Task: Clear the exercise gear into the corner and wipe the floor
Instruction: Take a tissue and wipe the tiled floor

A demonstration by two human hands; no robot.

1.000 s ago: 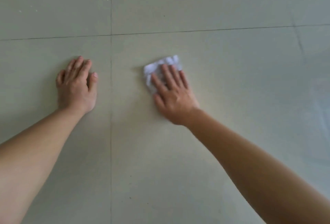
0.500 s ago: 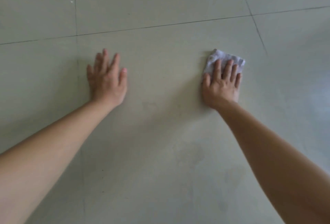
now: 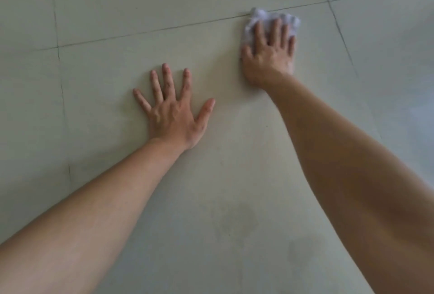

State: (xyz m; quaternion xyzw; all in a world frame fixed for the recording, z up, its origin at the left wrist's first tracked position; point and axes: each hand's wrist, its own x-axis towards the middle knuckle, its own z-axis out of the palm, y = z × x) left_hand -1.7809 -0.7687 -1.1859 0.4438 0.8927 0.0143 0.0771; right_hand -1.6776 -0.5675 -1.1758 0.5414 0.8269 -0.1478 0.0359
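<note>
Left hand: the left hand [image 3: 172, 119] lay flat on the pale grey tiled floor [image 3: 98, 96], fingers [image 3: 168, 81] spread wide, holding nothing.
Right hand: the right hand [image 3: 270, 55] pressed the crumpled white cloth [image 3: 261, 18] down, its fingers straight and close together.
Cloth: on the floor, at a dark grout line [image 3: 150, 32], well apart from the left hand.

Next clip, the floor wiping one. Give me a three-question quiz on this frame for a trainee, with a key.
1. True or false: the left hand lies flat on the floor, fingers spread, holding nothing.
2. What does the right hand press down? A) a sponge B) a white cloth C) a brush
3. Which hand reaches farther forward?
Key: 1 true; 2 B; 3 the right hand.
</note>
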